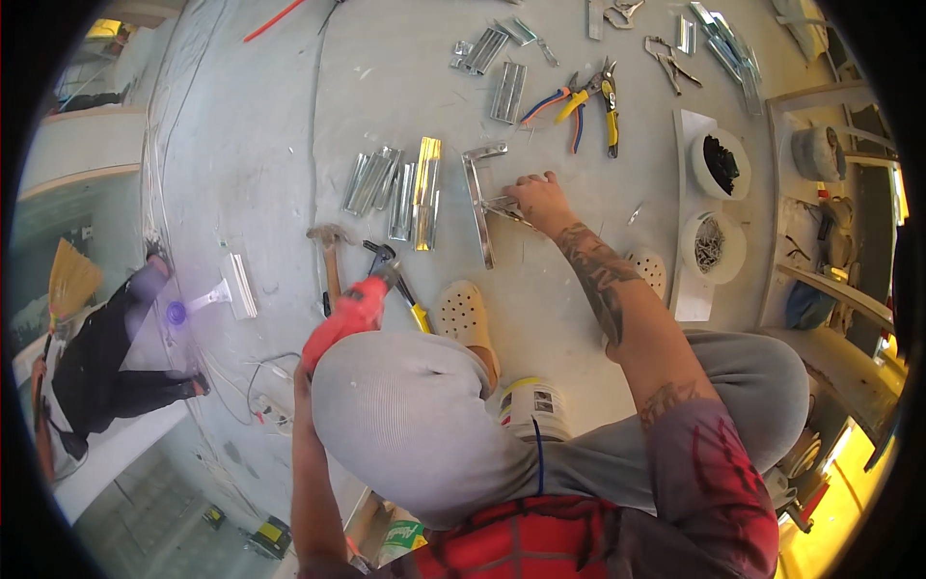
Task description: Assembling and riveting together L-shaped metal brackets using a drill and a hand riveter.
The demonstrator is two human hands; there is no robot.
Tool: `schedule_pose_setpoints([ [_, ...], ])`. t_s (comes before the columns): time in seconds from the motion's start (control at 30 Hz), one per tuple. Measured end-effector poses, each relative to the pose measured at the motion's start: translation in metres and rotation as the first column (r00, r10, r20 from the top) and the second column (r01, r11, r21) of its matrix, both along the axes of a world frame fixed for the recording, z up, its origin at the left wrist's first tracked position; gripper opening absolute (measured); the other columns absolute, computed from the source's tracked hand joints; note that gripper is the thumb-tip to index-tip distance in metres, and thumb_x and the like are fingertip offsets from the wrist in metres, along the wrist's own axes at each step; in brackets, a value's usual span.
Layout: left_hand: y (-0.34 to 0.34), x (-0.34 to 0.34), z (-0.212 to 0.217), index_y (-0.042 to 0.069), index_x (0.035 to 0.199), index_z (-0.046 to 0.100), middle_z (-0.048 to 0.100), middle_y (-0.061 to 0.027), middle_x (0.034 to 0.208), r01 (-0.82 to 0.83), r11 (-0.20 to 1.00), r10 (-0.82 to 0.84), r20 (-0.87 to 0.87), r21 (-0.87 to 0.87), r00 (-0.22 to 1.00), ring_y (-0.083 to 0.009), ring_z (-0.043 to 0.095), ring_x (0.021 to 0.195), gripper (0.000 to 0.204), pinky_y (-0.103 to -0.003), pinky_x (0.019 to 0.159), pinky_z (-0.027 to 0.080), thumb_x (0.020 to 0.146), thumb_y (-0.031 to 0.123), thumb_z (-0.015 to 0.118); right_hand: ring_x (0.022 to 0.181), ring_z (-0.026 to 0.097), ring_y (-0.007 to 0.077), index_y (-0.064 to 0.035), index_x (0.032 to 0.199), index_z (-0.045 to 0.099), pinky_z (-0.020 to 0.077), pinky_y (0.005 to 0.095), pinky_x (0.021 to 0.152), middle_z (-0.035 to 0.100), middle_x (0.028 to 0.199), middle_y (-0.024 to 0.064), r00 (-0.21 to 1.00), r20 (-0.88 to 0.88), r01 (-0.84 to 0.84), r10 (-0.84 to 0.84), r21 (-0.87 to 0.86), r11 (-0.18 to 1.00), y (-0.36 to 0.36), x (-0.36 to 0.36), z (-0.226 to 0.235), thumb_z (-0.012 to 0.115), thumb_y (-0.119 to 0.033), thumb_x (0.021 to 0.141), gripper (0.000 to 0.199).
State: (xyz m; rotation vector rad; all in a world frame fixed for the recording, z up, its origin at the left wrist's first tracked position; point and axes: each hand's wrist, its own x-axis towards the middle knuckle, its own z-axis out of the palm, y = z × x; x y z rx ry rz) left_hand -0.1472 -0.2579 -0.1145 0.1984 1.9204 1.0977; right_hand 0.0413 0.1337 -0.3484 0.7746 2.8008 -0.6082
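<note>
My left hand (303, 378), mostly hidden by my knee, holds a red power drill (349, 317) beside my leg. The drill's nose points up and right, slightly blurred. My right hand (540, 201) is closed on metal locking pliers (508, 209), whose jaw end lies at a bent silver metal profile (478, 217) on the floor. Left of that profile, several cut metal channel pieces (374, 181) lie side by side, some with a golden reflection. A claw hammer (331, 253) and a black-and-yellow hand tool (410, 294) rest near the drill.
Snips and pliers (577, 101) lie beyond my right hand, with more metal pieces (508, 93) around them. White tubs of black pieces (721, 164) and screws (709, 241) stand right. At the left, another person (106, 352) is near a broom (72, 280). A bucket (533, 405) is beneath me.
</note>
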Motion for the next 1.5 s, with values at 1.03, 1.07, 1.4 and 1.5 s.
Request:
schedule_pose_setpoints([
  [1.03, 0.205, -0.012, -0.001, 0.000, 0.139, 0.045, 0.065, -0.0068, 0.099, 0.490, 0.866, -0.487, 0.054, -0.099, 0.872, -0.0103, 0.059, 0.080, 0.061, -0.027, 0.065, 0.050, 0.083, 0.011, 0.068, 0.125, 0.051, 0.0274, -0.0121, 0.116, 0.062, 0.0261, 0.0612, 0.111, 0.063, 0.115, 0.0078, 0.855, -0.385, 0.304, -0.347, -0.169, 0.937, -0.013, 0.018, -0.019, 0.064, -0.015, 0.074, 0.042],
  [1.07, 0.205, -0.015, -0.003, 0.000, 0.138, 0.046, 0.065, -0.0067, 0.097, 0.505, 0.857, -0.504, 0.038, -0.105, 0.863, -0.0100, 0.059, 0.079, 0.061, -0.027, 0.064, 0.050, 0.083, 0.012, 0.069, 0.119, 0.055, 0.0276, -0.0144, 0.117, 0.064, 0.0338, 0.0540, 0.106, 0.064, 0.113, 0.0079, 0.913, -0.346, 0.149, -0.217, -0.213, 0.966, 0.000, 0.018, -0.022, 0.063, -0.013, 0.075, 0.041],
  [1.4, 0.234, 0.005, 0.003, 0.000, 0.128, 0.055, 0.068, -0.0095, 0.108, 0.632, 0.762, -0.639, -0.329, -0.141, 0.696, -0.0161, 0.065, 0.094, 0.052, -0.029, 0.086, 0.050, 0.080, 0.010, 0.072, 0.088, 0.066, 0.0329, -0.0175, 0.116, 0.069, 0.0511, 0.0447, 0.077, 0.069, 0.088, 0.0116, 0.995, -0.081, -0.074, 0.061, -0.172, 0.982, 0.014, 0.001, -0.014, 0.064, -0.013, 0.082, 0.034],
  [1.5, 0.244, 0.012, 0.007, 0.000, 0.127, 0.056, 0.068, -0.0106, 0.109, 0.651, 0.729, -0.681, -0.309, -0.210, 0.663, -0.0167, 0.063, 0.103, 0.053, -0.030, 0.093, 0.047, 0.078, 0.007, 0.074, 0.088, 0.066, 0.0329, -0.0183, 0.102, 0.071, 0.0518, 0.0453, 0.077, 0.068, 0.089, 0.0107, 0.991, -0.133, -0.042, 0.022, -0.154, 0.987, 0.010, 0.003, -0.012, 0.062, -0.022, 0.082, 0.021],
])
